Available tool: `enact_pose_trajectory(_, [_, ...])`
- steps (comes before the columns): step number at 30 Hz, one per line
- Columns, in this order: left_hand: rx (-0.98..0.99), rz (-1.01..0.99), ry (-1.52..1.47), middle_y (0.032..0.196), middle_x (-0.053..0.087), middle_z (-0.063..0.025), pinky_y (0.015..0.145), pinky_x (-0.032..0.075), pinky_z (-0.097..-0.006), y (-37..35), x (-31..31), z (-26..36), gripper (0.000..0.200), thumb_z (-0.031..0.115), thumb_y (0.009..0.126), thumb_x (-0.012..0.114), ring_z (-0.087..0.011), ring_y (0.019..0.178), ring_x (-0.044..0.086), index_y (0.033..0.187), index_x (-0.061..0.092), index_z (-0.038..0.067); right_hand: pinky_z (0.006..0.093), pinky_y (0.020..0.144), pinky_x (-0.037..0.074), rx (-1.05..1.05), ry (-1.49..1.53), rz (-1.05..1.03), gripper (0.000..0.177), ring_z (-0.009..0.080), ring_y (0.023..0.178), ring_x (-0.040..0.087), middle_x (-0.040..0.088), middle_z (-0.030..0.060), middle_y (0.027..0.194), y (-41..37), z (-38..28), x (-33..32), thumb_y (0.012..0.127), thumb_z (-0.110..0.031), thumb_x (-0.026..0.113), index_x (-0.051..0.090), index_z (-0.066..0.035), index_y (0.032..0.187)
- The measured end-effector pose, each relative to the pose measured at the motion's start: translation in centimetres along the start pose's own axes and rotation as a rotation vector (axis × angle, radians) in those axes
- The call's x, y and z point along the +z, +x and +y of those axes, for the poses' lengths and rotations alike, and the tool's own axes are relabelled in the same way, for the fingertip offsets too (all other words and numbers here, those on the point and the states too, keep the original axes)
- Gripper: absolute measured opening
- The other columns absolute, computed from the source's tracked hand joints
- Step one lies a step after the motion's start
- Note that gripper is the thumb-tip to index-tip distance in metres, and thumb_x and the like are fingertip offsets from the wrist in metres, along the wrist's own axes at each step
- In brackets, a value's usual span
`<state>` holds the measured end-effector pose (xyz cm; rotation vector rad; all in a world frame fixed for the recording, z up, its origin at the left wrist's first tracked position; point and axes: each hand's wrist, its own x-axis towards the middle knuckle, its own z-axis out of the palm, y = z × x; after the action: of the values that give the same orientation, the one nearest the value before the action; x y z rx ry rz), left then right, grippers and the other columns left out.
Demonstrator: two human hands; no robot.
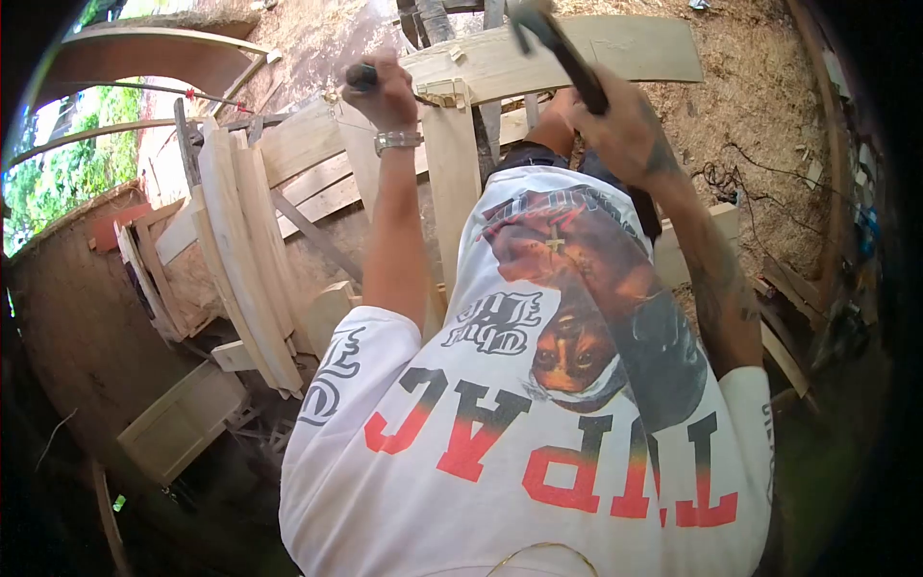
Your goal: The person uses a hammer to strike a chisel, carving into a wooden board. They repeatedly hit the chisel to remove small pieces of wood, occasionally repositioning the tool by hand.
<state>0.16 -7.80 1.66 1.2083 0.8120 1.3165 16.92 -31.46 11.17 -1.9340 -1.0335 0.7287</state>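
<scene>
My left hand (pixel 386 100), with a watch on its wrist, is closed round the dark handle of a chisel (pixel 361 77). Its blade side points right toward a cut notch (pixel 444 93) in a pale wooden board (pixel 625 53). Wood chips lie by the notch. My right hand (pixel 620 125) grips a claw hammer (pixel 572 62) by its dark handle, raised right of the chisel and apart from it. The hammer head is blurred near the top edge. Another pale plank (pixel 452 183) runs from under the notch toward my body.
Several long boards (pixel 236 240) lean and lie at the left. A wooden panel (pixel 183 423) stands lower left. Shavings and sawdust (pixel 760 106) cover the ground, with a dark cable (pixel 735 178) at the right. Curved wooden pieces (pixel 154 62) are at upper left.
</scene>
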Motion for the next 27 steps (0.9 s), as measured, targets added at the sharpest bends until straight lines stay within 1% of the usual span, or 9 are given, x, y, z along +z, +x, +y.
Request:
enact_pose_trajectory(3, [0.049, -0.097, 0.097, 0.059, 0.054, -0.0017, 0.042, 0.039, -0.0255, -1.0, 0.1, -1.1, 0.026, 0.008, 0.092, 0.071, -0.0091, 0.045, 0.049, 0.072, 0.055, 0.004, 0.0436, 0.071, 0.051, -0.522, -0.018, 0.218, 0.023, 0.036, 0.075, 0.063, 0.064, 0.02, 0.082, 4.4, -6.6, -0.4, 0.089, -0.019, 0.068, 0.062, 0.001, 0.101])
enact_pose_trajectory(8, [0.168, -0.078, 0.227, 0.058, 0.055, -0.0015, 0.042, 0.039, -0.0253, -1.0, 0.2, -0.9, 0.026, 0.008, 0.092, 0.07, -0.0086, 0.045, 0.049, 0.071, 0.056, 0.003, 0.0515, 0.063, 0.049, -0.861, 0.019, 0.442, 0.009, 0.0431, 0.066, 0.063, 0.059, 0.0272, 0.069, 8.0, -14.9, -1.1, 0.085, -0.004, 0.055, 0.052, 0.005, 0.088])
enact_pose_trajectory(12, [0.345, -0.14, 0.45, 0.073, 0.063, -0.0056, 0.061, 0.048, -0.034, -1.4, -1.2, -1.6, 0.017, 0.01, 0.093, 0.07, -0.0174, 0.063, 0.059, 0.081, 0.062, 0.001, 0.0473, 0.071, 0.056, -0.525, -0.617, -0.157, 0.015, 0.0421, 0.086, 0.072, 0.07, 0.0259, 0.086, 6.8, -5.1, 6.0, 0.086, -0.009, 0.061, 0.059, -0.001, 0.098])
enact_pose_trajectory(14, [0.551, -0.188, 0.839, 0.083, 0.069, -0.0083, 0.08, 0.051, -0.043, 0.1, -3.0, -4.6, 0.011, 0.012, 0.092, 0.069, -0.0249, 0.077, 0.063, 0.086, 0.068, 0.002, 0.0506, 0.071, 0.058, -0.531, -0.374, -0.168, 0.021, 0.0419, 0.08, 0.073, 0.07, 0.0242, 0.083, 5.7, -3.2, 6.5, 0.086, -0.01, 0.061, 0.06, 0.001, 0.105])
enact_pose_trajectory(17, [0.689, -0.102, 0.891, 0.08, 0.066, -0.0074, 0.07, 0.05, -0.0392, 2.3, -5.7, -6.9, 0.009, 0.009, 0.092, 0.068, -0.0204, 0.073, 0.063, 0.085, 0.066, 0.003, 0.0522, 0.068, 0.056, -0.371, -0.344, -0.139, 0.016, 0.0457, 0.074, 0.07, 0.068, 0.0252, 0.076, 3.7, -5.2, 3.8, 0.085, -0.006, 0.059, 0.057, -0.002, 0.1])
enact_pose_trajectory(20, [-0.167, 0.512, 0.159, 0.055, 0.049, -0.004, 0.039, 0.034, -0.0324, 6.2, -2.3, -2.3, 0.027, 0.012, 0.086, 0.065, -0.0149, 0.042, 0.045, 0.067, 0.046, 0.009, 0.0534, 0.068, 0.054, -0.238, -0.236, -0.058, 0.019, 0.0466, 0.075, 0.069, 0.066, 0.0273, 0.076, 1.6, -3.0, 1.9, 0.085, -0.009, 0.061, 0.053, -0.002, 0.1])
enact_pose_trajectory(22, [-0.317, 0.737, -0.116, 0.051, 0.045, -0.0025, 0.037, 0.032, -0.0311, 8.6, -4.1, -1.9, 0.033, 0.015, 0.087, 0.064, -0.0126, 0.039, 0.04, 0.064, 0.04, 0.012, 0.0543, 0.066, 0.05, -0.101, -0.172, -0.097, 0.025, 0.0474, 0.072, 0.067, 0.064, 0.0267, 0.073, -0.2, -1.0, 0.0, 0.086, -0.014, 0.063, 0.055, -0.003, 0.107])
enact_pose_trajectory(26, [-0.135, 0.193, -0.029, 0.05, 0.04, 0.0, 0.042, 0.034, -0.0305, 4.5, -2.7, 2.1, 0.039, 0.021, 0.09, 0.065, -0.0126, 0.039, 0.036, 0.061, 0.04, 0.015, 0.056, 0.073, 0.049, 0.07, -0.15, 0.033, 0.022, 0.0496, 0.083, 0.066, 0.065, 0.0274, 0.083, -3.7, 2.3, -1.1, 0.088, -0.014, 0.062, 0.056, -0.004, 0.106])
enact_pose_trajectory(27, [-0.174, 0.163, -0.16, 0.05, 0.046, -0.0005, 0.035, 0.031, -0.0284, 4.1, -2.7, 1.7, 0.037, 0.005, 0.09, 0.066, -0.0094, 0.037, 0.039, 0.063, 0.041, 0.012, 0.0554, 0.072, 0.049, 0.087, -0.15, 0.035, 0.022, 0.0495, 0.084, 0.066, 0.064, 0.0275, 0.083, -4.2, 3.9, -1.0, 0.087, -0.014, 0.062, 0.056, -0.003, 0.106])
